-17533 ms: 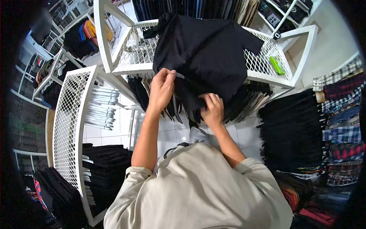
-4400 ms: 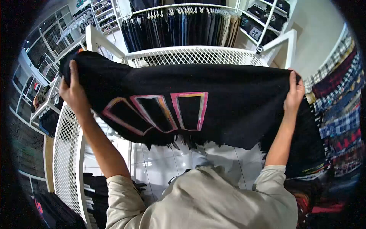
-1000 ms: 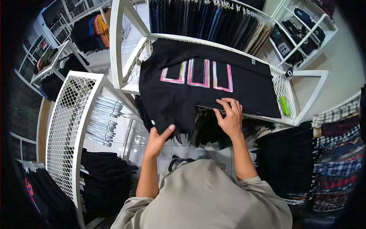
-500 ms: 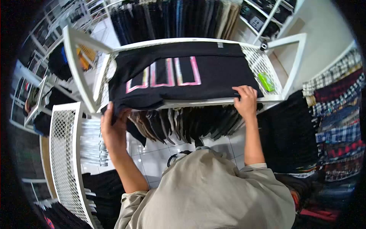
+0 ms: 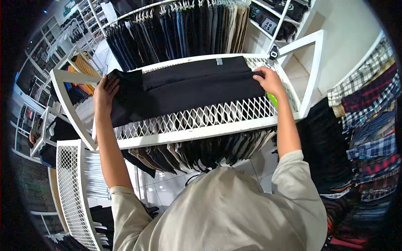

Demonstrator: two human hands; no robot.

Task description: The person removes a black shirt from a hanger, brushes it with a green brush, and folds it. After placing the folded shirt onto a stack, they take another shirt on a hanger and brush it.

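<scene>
A black garment (image 5: 188, 85) lies folded lengthwise across the white mesh rack shelf (image 5: 201, 133), with a small pale label near its far edge. At its left end my left hand (image 5: 105, 93) is closed on the bunched black cloth. My right hand (image 5: 270, 81) pinches the garment's right end between thumb and fingers. Partly hidden behind my right forearm is a bright green packet (image 5: 272, 99) on the mesh. No pink print shows on the cloth.
Dark, blue and tan trousers (image 5: 180, 31) hang beyond the shelf. More trousers (image 5: 201, 150) hang beneath it. A dark watch-like item (image 5: 273, 53) is at the back right corner. Plaid shirts (image 5: 368, 125) hang at the right. Another mesh shelf (image 5: 71, 188) stands at the left.
The garment's front part is folded away from me, covering the pink-framed print and baring the near mesh. Both my hands have moved farther forward with the cloth.
</scene>
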